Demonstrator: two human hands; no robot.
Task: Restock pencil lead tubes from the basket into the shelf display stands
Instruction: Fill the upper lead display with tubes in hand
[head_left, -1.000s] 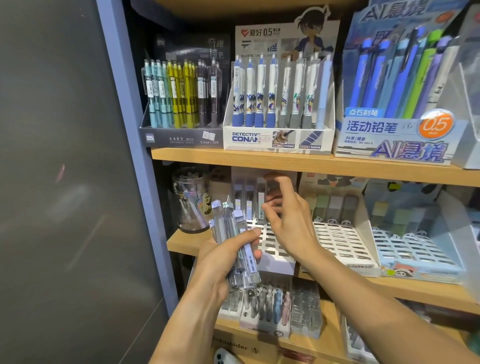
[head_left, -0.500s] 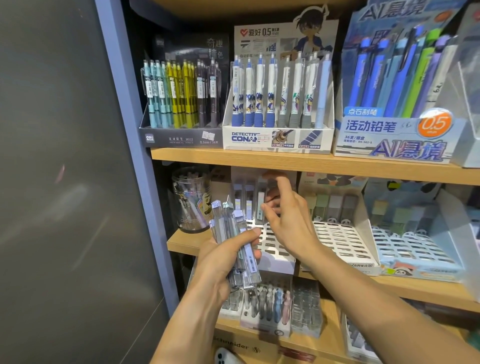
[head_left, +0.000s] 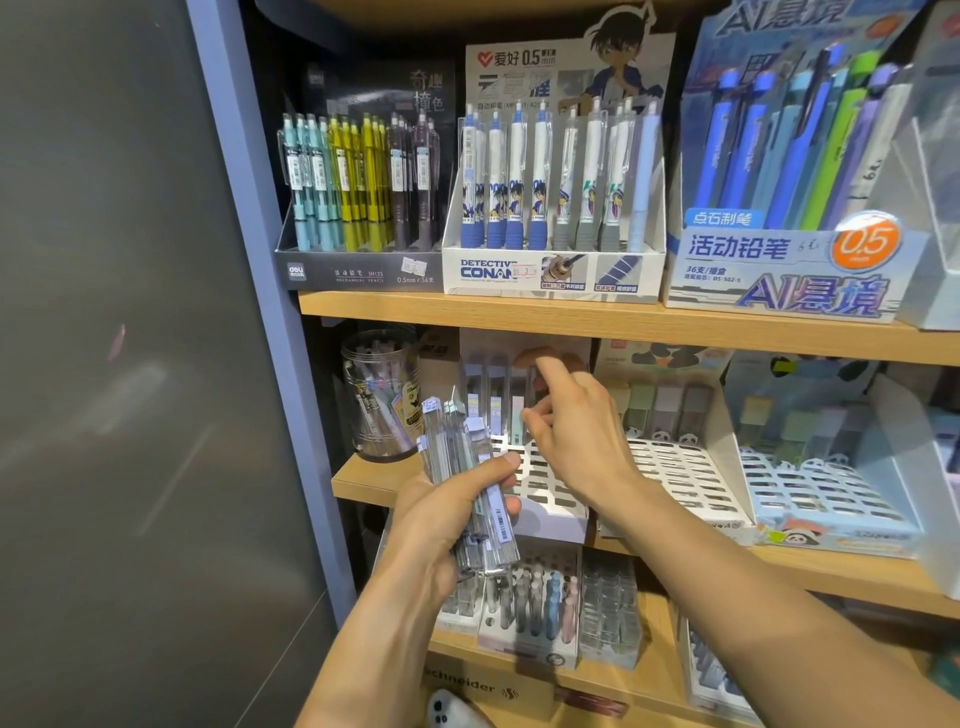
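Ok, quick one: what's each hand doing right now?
Left hand: holds a bundle of lead tubes.
Right hand: fingers on a tube at the stand; grip cannot be told.

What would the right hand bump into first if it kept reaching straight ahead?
Probably the lead tubes standing at the back of the white display stand. The right hand points at them; whether it already touches one is unclear.

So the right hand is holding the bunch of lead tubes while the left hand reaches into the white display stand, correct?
Sides swapped. In the head view the left hand holds the bunch of lead tubes, and the right hand reaches into the white display stand.
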